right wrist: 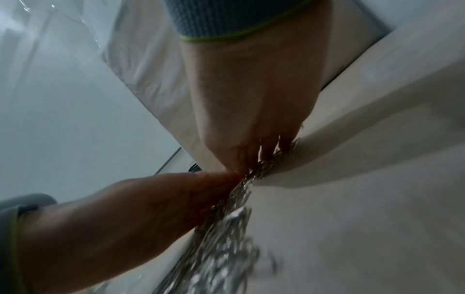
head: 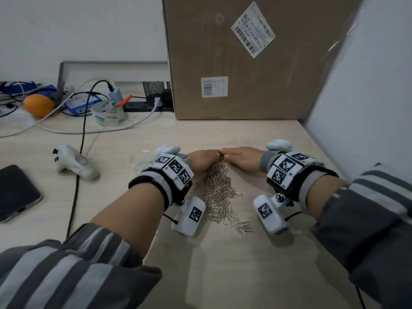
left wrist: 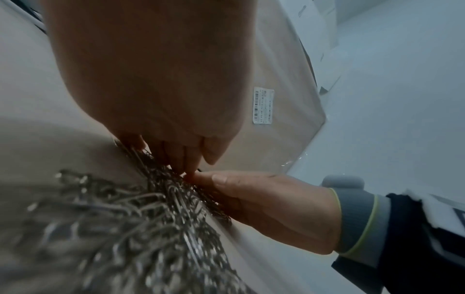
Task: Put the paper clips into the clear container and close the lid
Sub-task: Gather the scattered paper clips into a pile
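Your left hand [head: 201,160] & right hand [head: 242,158] meet fingertip to fingertip on the paper clips [head: 219,192] heaped on the counter [head: 223,275], clear container [head: 138,160] just left, can't tell if they pinch or only press; clips are light, slippery, tangly, so cup the heap from both sides.

You can just make out "deli" printed around the tape roll [head: 107,118]. The two labels [head: 253,30] on the cardboard box [head: 200,52] carry barcodes, but their print's too blurry to read.
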Motion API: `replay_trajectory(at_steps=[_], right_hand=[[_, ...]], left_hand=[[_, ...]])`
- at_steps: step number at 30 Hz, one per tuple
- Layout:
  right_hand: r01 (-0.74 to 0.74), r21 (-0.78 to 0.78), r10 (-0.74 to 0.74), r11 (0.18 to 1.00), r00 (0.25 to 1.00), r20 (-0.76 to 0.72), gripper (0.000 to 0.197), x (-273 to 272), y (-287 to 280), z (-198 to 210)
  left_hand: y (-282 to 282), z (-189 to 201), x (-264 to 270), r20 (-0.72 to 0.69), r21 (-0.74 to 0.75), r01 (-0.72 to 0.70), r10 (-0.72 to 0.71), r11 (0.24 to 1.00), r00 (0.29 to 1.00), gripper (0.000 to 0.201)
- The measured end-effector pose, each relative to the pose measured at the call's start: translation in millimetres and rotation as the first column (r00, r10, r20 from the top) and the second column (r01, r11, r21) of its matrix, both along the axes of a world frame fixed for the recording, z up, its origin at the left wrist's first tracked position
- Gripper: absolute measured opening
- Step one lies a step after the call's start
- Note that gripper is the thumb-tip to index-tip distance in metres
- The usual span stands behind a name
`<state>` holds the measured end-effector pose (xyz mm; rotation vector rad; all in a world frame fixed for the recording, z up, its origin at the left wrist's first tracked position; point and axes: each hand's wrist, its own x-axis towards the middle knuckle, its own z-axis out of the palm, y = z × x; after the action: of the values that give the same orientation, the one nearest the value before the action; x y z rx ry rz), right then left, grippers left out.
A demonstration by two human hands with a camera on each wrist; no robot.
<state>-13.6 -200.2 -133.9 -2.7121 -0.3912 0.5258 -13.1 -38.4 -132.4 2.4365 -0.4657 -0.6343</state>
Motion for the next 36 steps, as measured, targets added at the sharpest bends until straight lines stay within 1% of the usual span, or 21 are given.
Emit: replay_trajectory(at_steps=[6, 8, 11, 14, 15, 17, 20, 22, 24, 27, 33, 36], right_hand=[[-0.028, 0.057, 0.028, 0.998, 1.000, 0.006, 0.041, -41.0, 7.1, -5.7], [-0.019, 0.073, 0.018, 0.997, 1.000, 0.019, 0.040, -53.5, 8.3, -7.2], [0.030, 0.171, -0.037, 0.985, 0.999, 0.038, 0.036, -63.1, 8.5, -8.6], [0.113, 0.286, -0.147, 0.952, 0.984, 0.101, 0.035, -61.3, 4.1, -1.1], [0.145, 0.299, -0.189, 0.943, 0.974, 0.125, 0.035, -57.9, 1.0, 2.6], [0.207, 0.251, -0.250, 0.946, 0.956, 0.153, 0.038, -46.6, -6.3, 7.3], [0.279, 0.091, -0.289, 0.956, 0.948, 0.132, 0.049, -21.2, -15.9, 3.4], [0.300, -0.028, -0.295, 0.954, 0.948, 0.118, 0.053, -7.4, -19.5, -2.3], [0.278, -0.101, -0.273, 0.955, 0.960, 0.060, 0.053, -0.8, -20.0, -4.5], [0.212, -0.106, -0.212, 0.972, 0.977, 0.012, 0.054, -1.8, -20.3, -6.1], [0.034, -0.001, -0.034, 0.999, 0.999, -0.037, 0.050, -30.9, -5.8, -12.9], [0.012, 0.084, -0.009, 0.996, 0.999, -0.039, 0.048, -48.7, -1.1, -18.0]], left_hand=[[5.3, -3.9, -36.0, 0.028, -0.004, 0.015, -0.015, 1.000, 0.999, 0.043], [9.9, -5.3, -47.4, 0.058, -0.010, 0.011, -0.010, 1.000, 0.998, 0.043], [18.0, -6.2, -59.5, 0.055, -0.079, -0.077, 0.082, 0.994, 0.995, 0.041], [27.0, -1.6, -61.6, 0.096, -0.176, -0.187, 0.206, 0.967, 0.974, 0.045], [29.9, 0.0, -60.0, 0.108, -0.204, -0.218, 0.243, 0.955, 0.964, 0.045], [35.0, -0.1, -55.6, 0.110, -0.220, -0.263, 0.292, 0.939, 0.950, 0.044], [40.4, -7.5, -49.6, 0.074, -0.174, -0.311, 0.328, 0.934, 0.942, 0.044], [43.7, -14.5, -46.7, 0.051, -0.169, -0.337, 0.350, 0.926, 0.935, 0.044], [46.8, -19.2, -43.2, 0.027, -0.191, -0.351, 0.363, 0.917, 0.932, 0.044], [48.9, -19.7, -42.8, 0.022, -0.189, -0.332, 0.342, 0.924, 0.940, 0.046], [44.8, -16.4, -48.5, 0.035, -0.154, -0.274, 0.282, 0.949, 0.959, 0.045], [38.0, -13.5, -57.1, 0.041, -0.134, -0.227, 0.234, 0.965, 0.971, 0.045]])
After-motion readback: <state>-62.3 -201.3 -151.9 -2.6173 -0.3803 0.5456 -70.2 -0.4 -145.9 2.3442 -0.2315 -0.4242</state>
